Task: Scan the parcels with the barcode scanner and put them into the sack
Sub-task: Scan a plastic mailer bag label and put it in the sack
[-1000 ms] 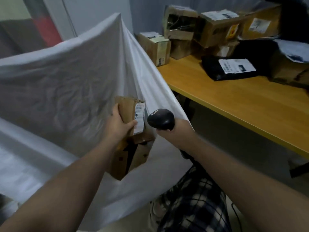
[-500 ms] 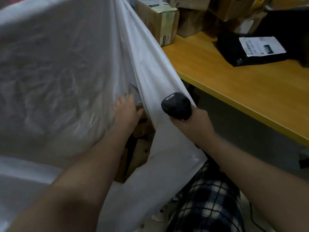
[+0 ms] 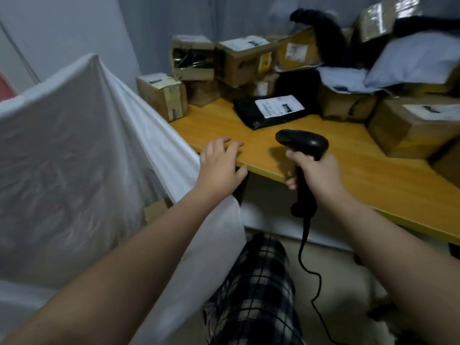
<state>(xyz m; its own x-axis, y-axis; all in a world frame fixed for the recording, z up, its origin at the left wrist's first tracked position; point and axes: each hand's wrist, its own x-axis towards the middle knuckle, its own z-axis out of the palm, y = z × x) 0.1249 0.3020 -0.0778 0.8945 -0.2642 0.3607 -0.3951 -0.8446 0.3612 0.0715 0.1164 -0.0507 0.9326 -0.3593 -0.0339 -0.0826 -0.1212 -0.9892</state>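
left hand (image 3: 220, 168): empty; fingers (image 3: 232, 146) spread and relaxed, palm down, above the near edge of the bench (image 3: 361, 175), just right of the sack's rim; contact with the bench edge not resolvable
right hand (image 3: 317, 174): wrapped round the handle of the barcode scanner, fingers curled tight on the grip
barcode scanner (image 3: 302, 143): black, pistol shape, head up and pointing left, over the front part of the bench; black cable (image 3: 306, 257) hanging from the handle base towards the floor
sack (image 3: 74, 158): white, large, standing open at the left of the view; right edge draped against the bench corner; left forearm crossing its front rim
parcel in sack (image 3: 155, 210): corner of a brown cardboard box low inside the opening, rest hidden by the cloth
black mailer (image 3: 249, 113): flat on the bench, white label up, nearest parcel to both hands, apart from them
small taped box (image 3: 163, 95): upright at the left end of the bench, beside the sack
parcel pile (image 3: 245, 61): cardboard boxes stacked along the back of the bench; grey poly bags (image 3: 410, 66) and dark bags on top at the right
large box (image 3: 410, 125): right side of the bench, label up
checked trousers (image 3: 254, 295): low in the view, between the forearms
labels: blurred, text not readable
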